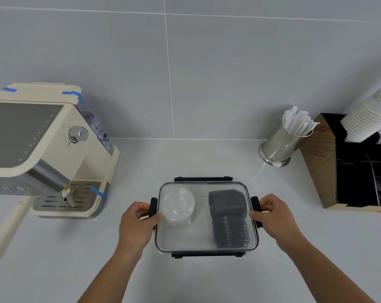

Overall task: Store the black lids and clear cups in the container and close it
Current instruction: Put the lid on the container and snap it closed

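Nearly done, I judge: clear cups (pixel 179 207) and black lids (pixel 229 217) lie inside the container (pixel 207 248) (mid-worktop, near front edge), left hand (pixel 137 224) and right hand (pixel 277 217) pinching its side latches, apparently unsnapped.

White counter (pixel 185 154): container (pixel 207 246), coffee machine (pixel 54 149)

The container (pixel 207 248) is centred on the counter (pixel 185 158). Inside, cups (pixel 179 207) are placed left and lids (pixel 229 217) right. A coffee machine (pixel 43 149) is located left, a straw holder (pixel 281 145) right.
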Demonstrator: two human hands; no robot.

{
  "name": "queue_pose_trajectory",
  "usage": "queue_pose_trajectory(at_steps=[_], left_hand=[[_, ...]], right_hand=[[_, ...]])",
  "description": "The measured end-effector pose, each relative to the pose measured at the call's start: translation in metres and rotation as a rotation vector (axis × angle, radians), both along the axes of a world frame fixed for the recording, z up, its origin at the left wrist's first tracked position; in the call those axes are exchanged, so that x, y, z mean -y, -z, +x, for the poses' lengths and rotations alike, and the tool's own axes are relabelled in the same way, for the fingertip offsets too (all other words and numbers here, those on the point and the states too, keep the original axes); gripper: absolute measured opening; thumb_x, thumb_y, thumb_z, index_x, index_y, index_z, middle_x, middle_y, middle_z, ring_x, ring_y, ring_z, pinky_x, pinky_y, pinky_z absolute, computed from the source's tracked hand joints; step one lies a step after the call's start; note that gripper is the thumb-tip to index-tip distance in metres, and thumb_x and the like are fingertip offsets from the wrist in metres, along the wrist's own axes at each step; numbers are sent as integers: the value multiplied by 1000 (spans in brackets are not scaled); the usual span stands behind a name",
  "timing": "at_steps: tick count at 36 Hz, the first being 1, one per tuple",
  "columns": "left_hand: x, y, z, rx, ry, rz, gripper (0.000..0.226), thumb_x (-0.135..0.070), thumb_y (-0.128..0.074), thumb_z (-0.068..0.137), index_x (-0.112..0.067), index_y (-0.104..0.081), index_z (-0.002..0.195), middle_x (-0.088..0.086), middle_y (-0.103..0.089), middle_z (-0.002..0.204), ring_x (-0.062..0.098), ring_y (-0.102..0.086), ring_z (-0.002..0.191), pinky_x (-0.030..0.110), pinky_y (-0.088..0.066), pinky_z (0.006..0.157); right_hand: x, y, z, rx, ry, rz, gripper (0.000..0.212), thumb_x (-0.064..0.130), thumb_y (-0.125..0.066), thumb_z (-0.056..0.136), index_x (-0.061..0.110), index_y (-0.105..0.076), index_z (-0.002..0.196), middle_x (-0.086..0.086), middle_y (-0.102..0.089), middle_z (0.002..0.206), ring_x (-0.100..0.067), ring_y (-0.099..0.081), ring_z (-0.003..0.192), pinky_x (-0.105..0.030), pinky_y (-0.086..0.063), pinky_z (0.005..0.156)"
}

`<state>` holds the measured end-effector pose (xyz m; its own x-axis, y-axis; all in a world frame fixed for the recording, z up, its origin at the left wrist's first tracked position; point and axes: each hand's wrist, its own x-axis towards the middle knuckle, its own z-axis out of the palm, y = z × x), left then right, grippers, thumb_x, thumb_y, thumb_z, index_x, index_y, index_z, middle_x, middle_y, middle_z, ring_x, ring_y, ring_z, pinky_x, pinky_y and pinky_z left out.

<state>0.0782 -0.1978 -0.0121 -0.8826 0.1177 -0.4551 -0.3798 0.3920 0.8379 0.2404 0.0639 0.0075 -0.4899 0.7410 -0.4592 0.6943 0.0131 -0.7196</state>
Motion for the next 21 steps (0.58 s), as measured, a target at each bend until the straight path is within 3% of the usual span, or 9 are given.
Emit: queue_pose_trajectory(at_steps=[6,10,14,17,21], left_hand=[[2,3,-2,42,10,11,24,-5,-80,76,-13,-62,89,7,-73,90,32,-68,85,44,-58,81],[3,5,-3,84,12,49,25,-6,-79,77,-11,-61,93,11,-74,90,32,-68,84,43,-58,83],[6,7,-5,147,-4,110,28,-7,-79,78,-8,-61,99,14,-74,93,28,-66,80,36,-55,76],[7,9,-7,195,-8,127,36,-8,-79,79,-11,-58,107,16,-73,99,29,-66,85,40,-56,81],[6,6,-7,170,10,78,58,-14,-79,80,-26,-45,125,10,-67,108,29,-66,96,46,-55,90]], right_hand=[[-3,3,2,-88,68,-174,23,-5,-73,78,0,-51,85,-18,-65,81,-29,-63,66,-36,-55,59],[-10,7,2,-109,110,-327,22,-7,-72,80,1,-52,85,-18,-67,86,-31,-65,72,-39,-56,67],[-16,11,2,-119,119,-418,21,-6,-72,80,4,-53,85,-19,-67,89,-29,-64,73,-36,-54,64],[-16,14,6,-130,131,-469,21,-3,-72,82,5,-57,94,-19,-68,93,-28,-65,74,-35,-54,63],[-12,17,10,-169,167,-429,43,2,-74,81,16,-54,117,-15,-69,104,-30,-68,85,-40,-55,73]])
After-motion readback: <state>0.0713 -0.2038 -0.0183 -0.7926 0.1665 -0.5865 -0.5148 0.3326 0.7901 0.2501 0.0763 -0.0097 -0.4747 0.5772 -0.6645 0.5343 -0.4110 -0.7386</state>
